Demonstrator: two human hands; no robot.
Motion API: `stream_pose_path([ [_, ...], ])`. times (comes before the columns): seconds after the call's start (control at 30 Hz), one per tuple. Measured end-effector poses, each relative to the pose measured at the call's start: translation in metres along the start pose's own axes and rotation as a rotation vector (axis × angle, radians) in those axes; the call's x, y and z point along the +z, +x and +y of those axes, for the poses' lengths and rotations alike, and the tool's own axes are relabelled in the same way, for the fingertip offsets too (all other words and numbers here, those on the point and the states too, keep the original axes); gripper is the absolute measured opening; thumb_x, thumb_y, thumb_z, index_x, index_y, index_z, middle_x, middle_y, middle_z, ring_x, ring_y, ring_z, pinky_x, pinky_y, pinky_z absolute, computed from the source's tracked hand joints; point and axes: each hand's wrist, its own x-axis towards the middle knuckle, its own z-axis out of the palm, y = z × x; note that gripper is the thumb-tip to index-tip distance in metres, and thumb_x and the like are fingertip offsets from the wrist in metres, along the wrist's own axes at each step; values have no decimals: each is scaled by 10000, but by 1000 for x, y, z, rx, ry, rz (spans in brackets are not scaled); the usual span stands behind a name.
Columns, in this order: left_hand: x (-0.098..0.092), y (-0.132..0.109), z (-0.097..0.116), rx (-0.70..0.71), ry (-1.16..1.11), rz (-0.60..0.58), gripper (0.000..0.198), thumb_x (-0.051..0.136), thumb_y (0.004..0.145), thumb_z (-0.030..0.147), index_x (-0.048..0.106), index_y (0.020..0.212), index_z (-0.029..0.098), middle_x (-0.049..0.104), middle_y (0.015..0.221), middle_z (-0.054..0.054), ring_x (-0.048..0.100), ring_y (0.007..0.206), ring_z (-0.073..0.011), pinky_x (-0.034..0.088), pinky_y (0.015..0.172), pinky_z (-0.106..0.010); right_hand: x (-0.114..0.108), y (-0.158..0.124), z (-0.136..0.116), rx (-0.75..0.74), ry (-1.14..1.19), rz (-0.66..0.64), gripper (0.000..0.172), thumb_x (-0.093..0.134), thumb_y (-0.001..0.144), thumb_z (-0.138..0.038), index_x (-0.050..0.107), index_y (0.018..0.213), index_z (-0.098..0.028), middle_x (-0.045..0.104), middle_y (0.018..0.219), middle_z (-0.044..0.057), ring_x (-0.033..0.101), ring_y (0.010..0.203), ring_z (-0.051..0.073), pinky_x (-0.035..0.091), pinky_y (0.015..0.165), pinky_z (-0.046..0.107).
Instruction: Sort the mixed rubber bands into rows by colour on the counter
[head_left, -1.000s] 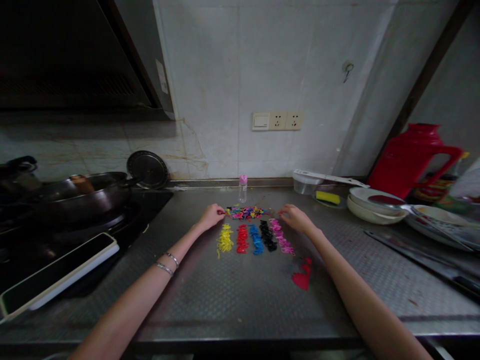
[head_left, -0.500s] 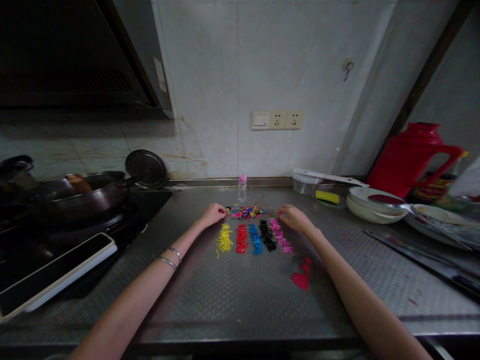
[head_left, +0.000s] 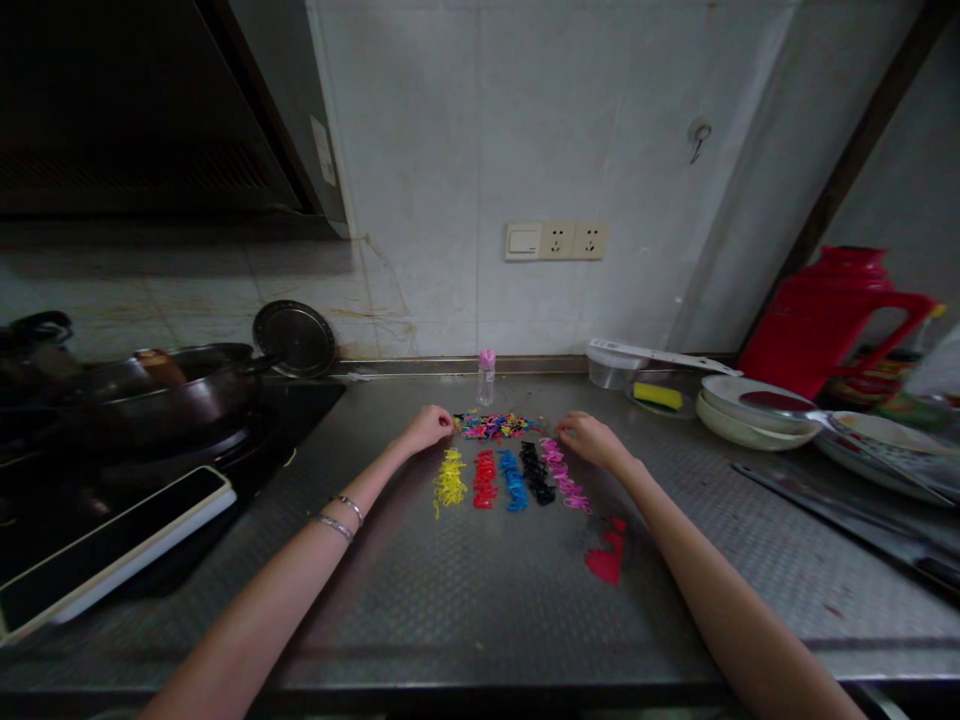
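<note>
A mixed heap of small coloured rubber bands (head_left: 495, 427) lies on the metal counter between my two hands. My left hand (head_left: 430, 428) rests at the heap's left end, fingers curled together; whatever is in them is hidden. Off the right end, my right hand (head_left: 589, 438) has its thumb and fingers drawn together, and their content is too small to see. Nearer me are sorted rows: yellow bands (head_left: 451, 479), red bands (head_left: 484, 480), blue bands (head_left: 514, 482), black bands (head_left: 537, 474) and pink bands (head_left: 565, 477).
A small clear bottle with a pink cap (head_left: 486, 378) stands behind the heap. Right are a red patch (head_left: 606, 555), yellow sponge (head_left: 658, 397), bowls (head_left: 750, 425), a knife (head_left: 832, 515) and a red flask (head_left: 817, 325). Left are a phone-like device (head_left: 112, 550) and a pan (head_left: 176, 390).
The whole view has shifted very slightly. Both hands stay at the ends of the heap, and the rows of bands look the same.
</note>
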Motion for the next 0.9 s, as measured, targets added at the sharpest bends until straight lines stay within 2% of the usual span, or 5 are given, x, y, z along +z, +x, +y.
stream_pose_path([
  [0.13, -8, -2, 7, -29, -12, 31, 197, 531, 645, 240, 686, 692, 129, 644, 666, -61, 547, 632, -147, 392, 629, -234, 0, 0, 0, -12, 13, 6, 253, 412, 811, -285, 637, 872, -187, 596, 898, 65, 530, 868, 143, 362, 744, 199],
  [0.23, -8, -5, 20, 18, -45, 17, 188, 535, 652, 232, 685, 697, 127, 643, 690, -59, 540, 634, -142, 384, 628, -232, 0, -1, -1, -16, 16, 13, 255, 413, 810, -281, 643, 866, -185, 599, 886, 68, 532, 865, 144, 360, 750, 200],
  [0.47, 12, -13, 49, 159, -80, -120, 159, 550, 645, 197, 687, 701, 141, 641, 718, -38, 539, 662, -133, 374, 633, -214, -1, -1, -3, -17, 12, -4, 251, 414, 809, -278, 643, 868, -193, 603, 903, 63, 526, 877, 147, 358, 739, 199],
  [0.63, 20, -16, 50, 187, -64, -140, 158, 541, 660, 198, 686, 681, 138, 646, 710, -45, 540, 671, -138, 376, 656, -221, 0, -1, -4, -32, -4, 4, 261, 400, 815, -280, 642, 847, -189, 598, 877, 63, 527, 848, 144, 357, 719, 199],
  [0.9, 15, -15, 40, 119, -169, -106, 218, 553, 671, 277, 691, 754, 130, 662, 729, -44, 547, 659, -136, 380, 626, -215, 2, -1, -4, -20, -23, 25, 245, 416, 815, -288, 642, 847, -200, 592, 887, 62, 498, 927, 158, 359, 763, 207],
])
